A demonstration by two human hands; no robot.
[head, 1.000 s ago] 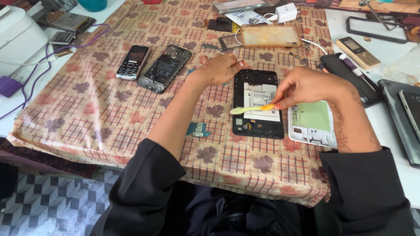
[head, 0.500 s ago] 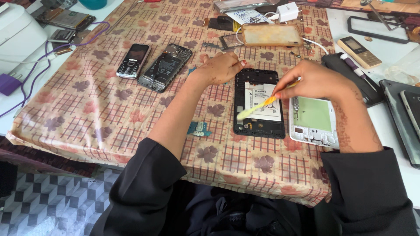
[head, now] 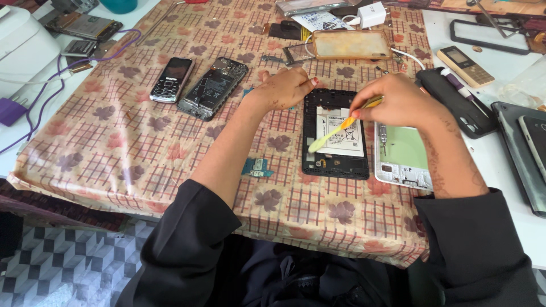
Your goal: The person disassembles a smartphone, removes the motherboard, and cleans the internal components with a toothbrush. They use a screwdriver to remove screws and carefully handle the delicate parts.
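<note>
I see the table [head: 114,153] under a flowered plastic cloth, which keeps small parts visible. At its centre lies the opened phone [head: 335,133], back off, battery [head: 344,132] exposed. At three o'clock from it rests the white back cover [head: 404,156], set aside but within reach. My left hand [head: 284,88], fingers curled, presses the phone's eleven o'clock corner to steady it. My right hand [head: 398,99] pinches a yellow pry tool [head: 335,128], tip at the battery's left edge.
</note>
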